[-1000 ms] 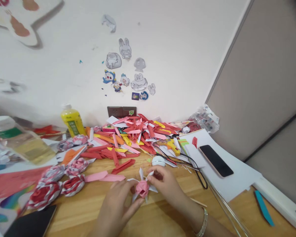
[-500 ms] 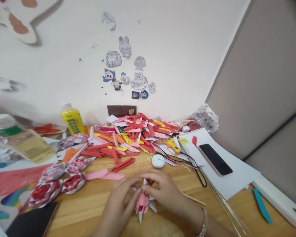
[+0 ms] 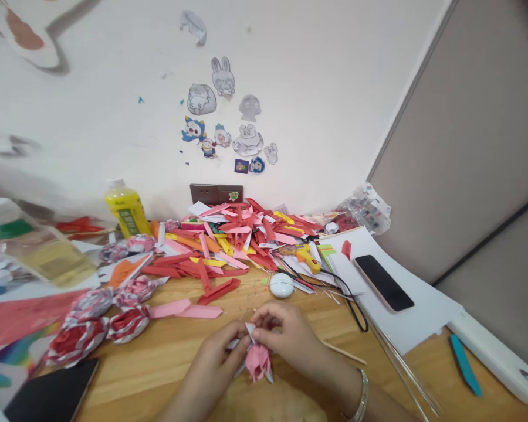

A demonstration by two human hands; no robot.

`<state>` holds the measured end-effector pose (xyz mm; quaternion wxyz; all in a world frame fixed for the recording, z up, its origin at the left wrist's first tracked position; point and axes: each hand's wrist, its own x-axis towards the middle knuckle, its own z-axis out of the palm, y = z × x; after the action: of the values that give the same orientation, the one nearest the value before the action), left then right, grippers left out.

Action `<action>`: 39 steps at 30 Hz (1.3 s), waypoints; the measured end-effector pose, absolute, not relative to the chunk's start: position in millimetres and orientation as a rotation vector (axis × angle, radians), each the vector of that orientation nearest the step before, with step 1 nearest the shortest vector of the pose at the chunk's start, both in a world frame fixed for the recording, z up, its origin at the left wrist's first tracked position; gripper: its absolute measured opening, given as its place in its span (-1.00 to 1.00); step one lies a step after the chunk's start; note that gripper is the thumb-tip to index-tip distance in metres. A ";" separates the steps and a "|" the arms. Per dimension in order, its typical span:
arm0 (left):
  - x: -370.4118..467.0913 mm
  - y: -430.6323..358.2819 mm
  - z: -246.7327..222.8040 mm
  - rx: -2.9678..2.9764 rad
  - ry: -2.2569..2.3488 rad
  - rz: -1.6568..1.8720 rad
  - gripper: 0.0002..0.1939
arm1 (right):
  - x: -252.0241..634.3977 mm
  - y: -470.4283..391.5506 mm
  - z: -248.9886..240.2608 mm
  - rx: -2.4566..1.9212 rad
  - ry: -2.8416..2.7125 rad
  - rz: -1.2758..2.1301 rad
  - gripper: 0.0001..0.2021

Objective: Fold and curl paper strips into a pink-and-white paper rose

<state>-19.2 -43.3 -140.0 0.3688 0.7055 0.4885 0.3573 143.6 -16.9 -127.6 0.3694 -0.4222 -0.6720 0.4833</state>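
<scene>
Between my hands, just above the wooden table, is a pink folded paper flower with pale pointed paper strips sticking out around it. My left hand grips it from the left, thumb and fingers pressed together at its upper side. From the right, my right hand pinches a white paper tip at the flower's top between thumb and forefinger. The fingers partly cover the strips behind the flower. A bracelet circles my right wrist.
A heap of folded paper strips lies along the wall, with a yellow glue gun at its right. Finished paper flowers and a yellow drink bottle stand left. A phone, a white case and a teal cutter lie right.
The flower has turned in my hands, and its strips now point differently. A white tip stands up between my fingers. The hands stay in nearly the same place.
</scene>
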 end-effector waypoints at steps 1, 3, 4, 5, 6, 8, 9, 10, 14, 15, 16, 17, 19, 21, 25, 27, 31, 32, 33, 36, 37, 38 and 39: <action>-19.3 -43.6 -140.2 1.813 1.255 0.922 -0.73 | 143.7 -16.8 -127.5 -1.085 -1.733 1.234 -0.89; -19.6 -43.8 -139.9 1.811 1.249 0.938 -0.73 | 144.2 -16.6 -127.1 -1.078 -1.724 1.237 -0.91; -19.7 -43.7 -139.4 1.810 1.243 0.944 -0.73 | 144.5 -16.5 -126.9 -1.077 -1.711 1.242 -0.92; -19.7 -43.6 -138.8 1.806 1.237 0.950 -0.74 | 144.8 -16.4 -126.7 -1.079 -1.698 1.246 -0.92; -19.5 -43.5 -138.1 1.800 1.232 0.954 -0.75 | 145.1 -16.2 -126.6 -1.086 -1.685 1.247 -0.92; -18.9 -43.5 -136.5 1.793 1.241 0.961 -0.77 | 145.5 -15.9 -126.7 -1.095 -1.669 1.245 -0.91; -18.6 -43.6 -135.9 1.792 1.256 0.963 -0.78 | 145.6 -15.6 -127.0 -1.090 -1.669 1.247 -0.91; -18.4 -43.7 -135.4 1.792 1.274 0.966 -0.79 | 145.7 -15.4 -127.5 -1.079 -1.675 1.248 -0.91; -19.3 -45.0 -134.8 1.823 1.334 0.978 -0.79 | 146.0 -14.4 -129.8 -1.019 -1.696 1.264 -0.95; -19.9 -45.4 -134.9 1.845 1.343 0.979 -0.79 | 146.2 -14.3 -130.3 -1.016 -1.692 1.272 -0.95; -20.6 -45.9 -134.9 1.878 1.352 0.980 -0.78 | 146.4 -14.3 -130.7 -1.014 -1.688 1.280 -0.94; -21.2 -46.4 -135.0 1.922 1.357 0.981 -0.76 | 146.7 -14.3 -131.1 -1.010 -1.685 1.285 -0.94; -22.1 -47.1 -135.4 2.013 1.355 0.985 -0.74 | 147.1 -14.3 -131.7 -1.006 -1.692 1.281 -0.93; -22.6 -47.4 -136.2 2.049 1.350 0.990 -0.75 | 147.3 -14.2 -131.8 -1.001 -1.701 1.277 -0.92; -22.9 -46.7 -138.3 1.965 1.375 0.991 -0.80 | 146.7 -13.9 -131.2 -0.997 -1.683 1.286 -0.89; -23.3 -46.3 -139.2 1.933 1.387 1.005 -0.81 | 146.4 -13.6 -131.1 -0.990 -1.670 1.285 -0.87; -24.1 -46.3 -140.9 1.970 1.426 1.084 -0.82 | 147.0 -13.2 -131.9 -0.951 -1.688 1.268 -0.87; -24.2 -46.5 -141.4 1.999 1.431 1.115 -0.83 | 147.4 -13.3 -132.1 -0.942 -1.701 1.260 -0.88; -24.3 -46.9 -142.0 2.031 1.433 1.143 -0.84 | 147.7 -13.3 -132.1 -0.934 -1.714 1.251 -0.89; -24.2 -48.3 -143.5 2.109 1.430 1.203 -0.85 | 148.7 -13.3 -131.8 -0.925 -1.734 1.238 -0.91; -24.2 -48.7 -143.8 2.119 1.427 1.210 -0.86 | 148.9 -13.2 -131.6 -0.925 -1.735 1.242 -0.92; -24.1 -48.9 -143.9 2.119 1.425 1.212 -0.86 | 149.1 -13.2 -131.5 -0.925 -1.733 1.249 -0.92; -24.0 -49.1 -143.8 2.111 1.423 1.208 -0.86 | 149.4 -13.1 -131.2 -0.925 -1.733 1.256 -0.92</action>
<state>-24.0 -49.1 -143.8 0.1613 0.7392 0.4985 0.4231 149.4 -13.1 -131.2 0.3939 -0.3646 -0.6831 0.4952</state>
